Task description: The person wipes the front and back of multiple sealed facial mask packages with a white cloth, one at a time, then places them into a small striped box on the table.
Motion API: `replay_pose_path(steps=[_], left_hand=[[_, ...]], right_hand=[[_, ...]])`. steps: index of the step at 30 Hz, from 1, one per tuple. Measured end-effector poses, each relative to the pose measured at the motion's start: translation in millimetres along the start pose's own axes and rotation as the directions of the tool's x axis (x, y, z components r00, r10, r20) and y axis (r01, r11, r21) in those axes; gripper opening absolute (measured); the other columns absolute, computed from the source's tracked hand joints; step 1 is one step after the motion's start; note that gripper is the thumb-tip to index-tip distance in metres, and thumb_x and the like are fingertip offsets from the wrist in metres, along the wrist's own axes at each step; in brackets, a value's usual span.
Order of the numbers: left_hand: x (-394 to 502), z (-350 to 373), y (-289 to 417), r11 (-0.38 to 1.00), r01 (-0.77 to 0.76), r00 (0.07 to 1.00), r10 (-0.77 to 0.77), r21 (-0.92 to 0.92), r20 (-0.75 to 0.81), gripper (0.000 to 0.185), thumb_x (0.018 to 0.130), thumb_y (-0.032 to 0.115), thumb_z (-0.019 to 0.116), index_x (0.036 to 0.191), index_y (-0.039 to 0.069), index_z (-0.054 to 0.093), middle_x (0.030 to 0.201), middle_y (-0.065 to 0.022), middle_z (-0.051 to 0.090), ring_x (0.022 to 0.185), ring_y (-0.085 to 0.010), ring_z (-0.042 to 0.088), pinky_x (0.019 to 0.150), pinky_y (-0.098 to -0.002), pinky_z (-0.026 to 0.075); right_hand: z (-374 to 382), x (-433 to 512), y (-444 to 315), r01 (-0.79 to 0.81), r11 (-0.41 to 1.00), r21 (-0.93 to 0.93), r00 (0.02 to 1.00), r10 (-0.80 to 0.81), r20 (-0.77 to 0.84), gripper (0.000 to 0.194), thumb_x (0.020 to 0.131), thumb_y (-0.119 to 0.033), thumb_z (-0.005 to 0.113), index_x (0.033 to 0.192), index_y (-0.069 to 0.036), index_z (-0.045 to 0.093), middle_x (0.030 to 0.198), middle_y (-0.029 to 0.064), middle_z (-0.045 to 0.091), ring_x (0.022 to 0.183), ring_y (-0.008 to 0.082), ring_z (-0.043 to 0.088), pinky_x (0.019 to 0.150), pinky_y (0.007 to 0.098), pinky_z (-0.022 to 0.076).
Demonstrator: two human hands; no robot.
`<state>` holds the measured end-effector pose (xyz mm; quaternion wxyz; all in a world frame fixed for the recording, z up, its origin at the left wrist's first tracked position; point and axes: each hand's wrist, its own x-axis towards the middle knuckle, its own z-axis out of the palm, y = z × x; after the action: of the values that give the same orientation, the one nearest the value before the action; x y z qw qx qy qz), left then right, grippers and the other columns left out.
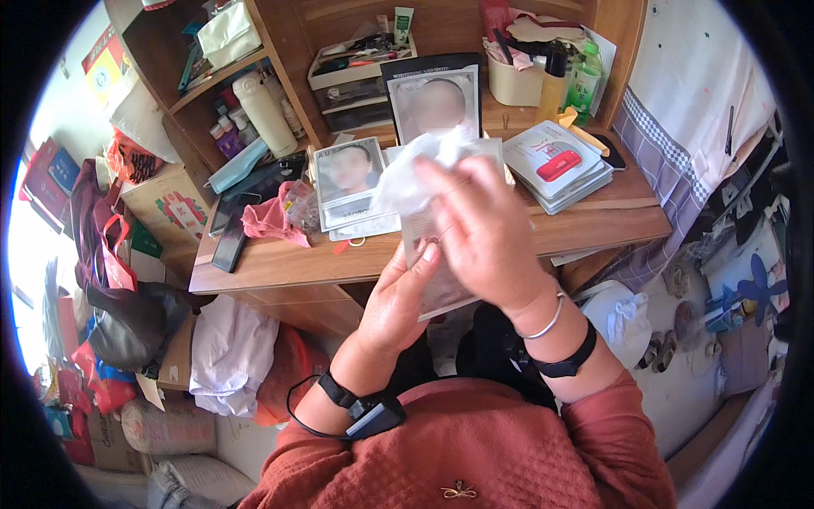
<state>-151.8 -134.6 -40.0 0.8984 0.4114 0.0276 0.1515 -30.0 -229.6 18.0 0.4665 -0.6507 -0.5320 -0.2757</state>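
Note:
My left hand grips a flat pale sachet by its left edge, thumb on top, in front of the desk edge. In my right hand, blurred by motion, is a crumpled white tissue or cloth above the sachet's upper end. Behind it a black-bordered face-mask packet with a printed portrait stands upright. Left of my hands lie several face-mask packets, the top one also with a portrait. To the right is a stack of white packets with a red picture.
A pink cloth and a dark phone lie on the wooden desk. A cream flask stands in the left shelf. At the back are a small drawer organizer, a cream bin and a green bottle.

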Motion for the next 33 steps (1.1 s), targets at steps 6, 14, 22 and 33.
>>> replay_pose_path(steps=[6,14,22,33], left_hand=[[-5,-2,-1,0.994,-0.042,0.997,0.048,0.098,-0.064,0.048,0.106,0.018,0.056,0.152,0.008,0.045,0.144,-0.0077,0.056,0.129,-0.0253,0.057,0.108,-0.0443,0.048],[6,-4,13,0.992,-0.102,0.990,0.093,-0.080,-0.105,0.046,0.109,0.032,0.049,0.148,0.008,0.046,0.140,-0.0105,0.059,0.125,-0.0276,0.060,0.107,-0.0470,0.048],[12,-18,24,0.943,-0.205,0.978,0.187,-0.261,-0.092,0.049,0.111,0.036,0.044,0.147,0.003,0.047,0.143,-0.0157,0.058,0.129,-0.0346,0.058,0.111,-0.0503,0.045],[15,-20,27,0.919,-0.181,0.981,0.191,-0.349,-0.006,0.049,0.111,0.034,0.043,0.149,0.002,0.045,0.145,-0.0179,0.056,0.132,-0.0364,0.056,0.114,-0.0544,0.042]], right_hand=[[-4,7,14,-0.039,0.997,-0.061,0.996,0.034,-0.077,0.040,0.085,0.006,0.065,0.123,-0.007,0.070,0.098,0.0130,0.058,0.078,0.0299,0.062,0.069,0.0386,0.0515],[2,-27,6,-0.076,0.997,0.023,0.997,0.075,0.024,0.034,0.088,-0.003,0.066,0.121,-0.010,0.068,0.097,0.0115,0.058,0.080,0.0322,0.065,0.067,0.0411,0.0535],[-9,-54,7,-0.167,0.985,0.051,0.964,0.153,0.216,0.042,0.083,0.005,0.063,0.121,-0.010,0.071,0.094,0.0119,0.060,0.079,0.0281,0.064,0.070,0.0361,0.0523],[-8,-61,-8,-0.197,0.979,0.053,0.978,0.192,0.088,0.034,0.092,-0.006,0.065,0.126,-0.007,0.066,0.099,0.0138,0.061,0.078,0.0332,0.065,0.068,0.0414,0.0540]])
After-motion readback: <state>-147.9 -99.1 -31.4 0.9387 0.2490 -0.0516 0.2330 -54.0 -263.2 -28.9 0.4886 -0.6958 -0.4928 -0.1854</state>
